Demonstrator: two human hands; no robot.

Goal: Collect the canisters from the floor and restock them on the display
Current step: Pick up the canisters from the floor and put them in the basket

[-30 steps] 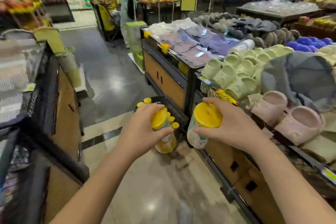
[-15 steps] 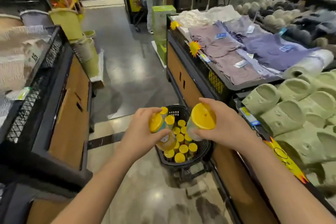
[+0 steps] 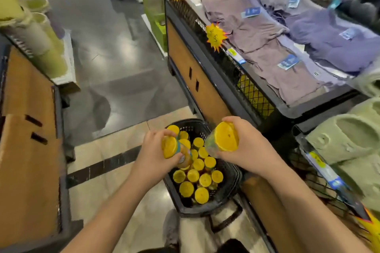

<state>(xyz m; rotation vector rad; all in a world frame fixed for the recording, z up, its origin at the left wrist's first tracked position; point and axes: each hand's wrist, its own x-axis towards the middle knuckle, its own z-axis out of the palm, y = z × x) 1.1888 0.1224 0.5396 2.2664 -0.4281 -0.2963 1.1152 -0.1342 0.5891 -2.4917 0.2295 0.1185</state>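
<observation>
Head: left hand (image 3: 152, 155) and right hand (image 3: 249, 150) grip canisters (image 3: 226, 137), seemingly above basket (image 3: 205, 210).

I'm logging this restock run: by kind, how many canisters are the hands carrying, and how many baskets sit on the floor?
Canisters held: 2, the left canister in the left hand and the right canister in the right hand
Black basket: 1
Total: 3

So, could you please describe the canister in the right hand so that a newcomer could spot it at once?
Find the black basket on the floor beside the wood-sided display bin, packed with yellow-lidded canisters. Two hands above it each grip one. It is the canister in the right hand, nearer the bin, its body paler than the amber one in the left hand.
</observation>
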